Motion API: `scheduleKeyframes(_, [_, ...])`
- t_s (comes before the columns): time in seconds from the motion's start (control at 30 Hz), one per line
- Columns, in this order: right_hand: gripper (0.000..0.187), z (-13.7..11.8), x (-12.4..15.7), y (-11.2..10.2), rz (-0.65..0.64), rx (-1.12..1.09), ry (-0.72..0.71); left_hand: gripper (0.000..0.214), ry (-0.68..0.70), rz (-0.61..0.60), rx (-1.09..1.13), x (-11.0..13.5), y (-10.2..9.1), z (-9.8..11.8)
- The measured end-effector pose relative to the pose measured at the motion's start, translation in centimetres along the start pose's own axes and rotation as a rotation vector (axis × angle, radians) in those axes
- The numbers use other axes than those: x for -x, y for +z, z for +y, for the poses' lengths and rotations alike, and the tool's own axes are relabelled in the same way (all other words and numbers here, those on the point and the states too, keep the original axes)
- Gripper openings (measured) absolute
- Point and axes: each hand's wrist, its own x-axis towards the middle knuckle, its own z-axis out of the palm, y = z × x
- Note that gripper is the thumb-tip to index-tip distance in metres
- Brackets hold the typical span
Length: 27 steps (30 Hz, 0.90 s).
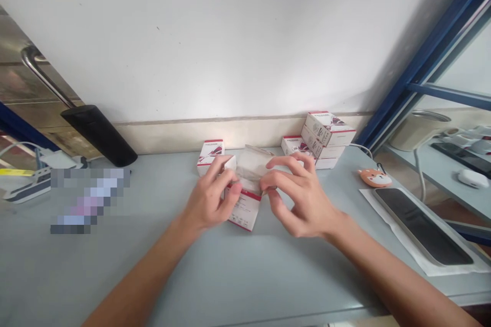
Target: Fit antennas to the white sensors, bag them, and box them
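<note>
A small white box with red trim [245, 209] is held just above the grey table [230, 276], its top flaps open. My left hand [210, 196] grips the box's left side, fingers curled round it. My right hand [301, 194] pinches a clear plastic packet [251, 166] at the box's mouth between thumb and forefinger, the other fingers arched above. A second box of the same kind [210, 153] stands just behind my left hand.
A stack of several matching boxes [326, 135] sits against the wall at the back right. A dark phone on white paper [422, 225] and an orange fox-shaped charm [375, 178] lie at right. A black cylinder [99, 135] and a power strip [26, 186] are at left.
</note>
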Motion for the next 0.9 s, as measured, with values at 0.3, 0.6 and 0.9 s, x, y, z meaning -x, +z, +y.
scheduleKeyframes(0.3, [0.065, 0.6, 0.5, 0.2, 0.011, 0.061, 0.002, 0.038, 0.138, 0.094, -0.007, -0.6, 0.5, 0.7])
scheduleKeyframes(0.6, [0.037, -1.0, 0.0, 0.0, -0.095, -0.049, 0.091, 0.013, -0.033, -0.114, 0.155, -0.9, -1.1, 1.2])
scheduleKeyframes(0.9, [0.024, 0.5, 0.2, 0.5, 0.013, 0.223, -0.004, 0.011, -0.161, -0.072, 0.102, -0.6, 0.0, 1.7])
